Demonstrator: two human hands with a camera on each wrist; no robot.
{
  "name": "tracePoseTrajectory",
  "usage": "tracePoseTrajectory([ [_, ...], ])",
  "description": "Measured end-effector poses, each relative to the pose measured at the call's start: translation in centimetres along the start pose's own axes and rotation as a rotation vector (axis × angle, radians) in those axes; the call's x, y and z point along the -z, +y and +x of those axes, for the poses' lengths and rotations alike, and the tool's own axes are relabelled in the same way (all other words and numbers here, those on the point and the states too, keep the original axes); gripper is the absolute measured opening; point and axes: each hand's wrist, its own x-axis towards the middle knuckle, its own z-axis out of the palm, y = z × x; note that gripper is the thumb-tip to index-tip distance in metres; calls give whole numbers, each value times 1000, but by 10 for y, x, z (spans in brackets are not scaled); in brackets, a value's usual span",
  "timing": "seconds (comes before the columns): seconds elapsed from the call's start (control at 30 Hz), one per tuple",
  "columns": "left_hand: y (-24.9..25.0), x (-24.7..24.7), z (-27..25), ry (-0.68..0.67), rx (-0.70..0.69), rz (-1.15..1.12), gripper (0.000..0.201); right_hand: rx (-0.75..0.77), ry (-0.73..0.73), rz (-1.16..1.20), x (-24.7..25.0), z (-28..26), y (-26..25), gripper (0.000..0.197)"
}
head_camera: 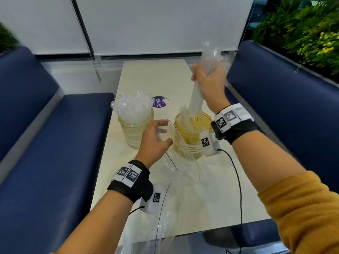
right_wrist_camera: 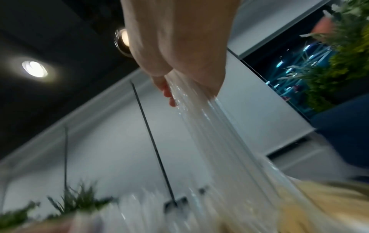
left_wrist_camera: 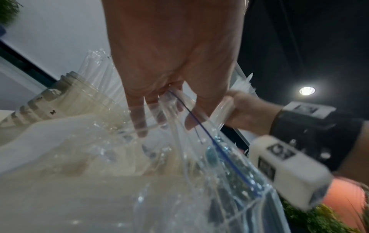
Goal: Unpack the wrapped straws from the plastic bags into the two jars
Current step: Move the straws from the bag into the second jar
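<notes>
My right hand (head_camera: 208, 80) grips a bundle of wrapped straws (head_camera: 197, 99) upright, its lower ends inside the mouth of the right jar (head_camera: 192, 133), which holds a few straws. In the right wrist view the bundle of wrapped straws (right_wrist_camera: 209, 134) runs down from the hand (right_wrist_camera: 179, 52) toward the yellowish jar (right_wrist_camera: 319, 205). The left jar (head_camera: 135, 129) is packed full of straws. My left hand (head_camera: 156, 139) pinches the rim of a clear zip bag (head_camera: 181, 158) in front of the jars; the left wrist view shows the hand's fingers (left_wrist_camera: 139, 113) curled into the zip bag (left_wrist_camera: 209, 149).
A second clear bag (head_camera: 157, 222) lies at the near table edge. A purple sticker (head_camera: 159, 102) sits behind the jars on the cream table (head_camera: 211, 189). Blue bench seats (head_camera: 55, 143) flank the table on both sides; plants (head_camera: 302, 30) stand at the far right.
</notes>
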Motion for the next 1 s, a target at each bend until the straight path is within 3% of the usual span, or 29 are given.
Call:
tracePoseTrajectory([
  [0.17, 2, 2, 3, 5, 6, -16, 55, -197, -52, -248, -7, -18, 76, 37],
  [0.3, 3, 2, 6, 3, -5, -19, 53, -280, -119, -393, -5, -34, 96, 41],
  [0.37, 2, 2, 8, 1, -9, -16, 53, -220, -86, -420, -5, -34, 90, 48],
  [0.5, 2, 1, 10, -11, -13, -22, 53, 10, 49, -177, -6, -28, 73, 75],
  [0.57, 1, 1, 11, -14, -19, -19, 53, 85, 21, -218, -7, -29, 74, 57],
  [0.67, 0, 1, 11, -20, -22, -27, 53, 104, -65, -487, -4, -36, 88, 19],
  [0.73, 1, 3, 11, -29, -17, -33, 53, 20, -183, -658, -2, -40, 97, 20],
  [0.8, 1, 3, 11, -55, -14, -33, 56, 45, -233, -777, 0, -44, 92, 30],
  [0.93, 3, 3, 10, -97, -6, -39, 62, 280, -64, -809, -4, -59, 39, 21],
  [1.0, 2, 2, 9, -103, 0, -54, 63, 130, -251, -847, -4, -68, 15, 24],
])
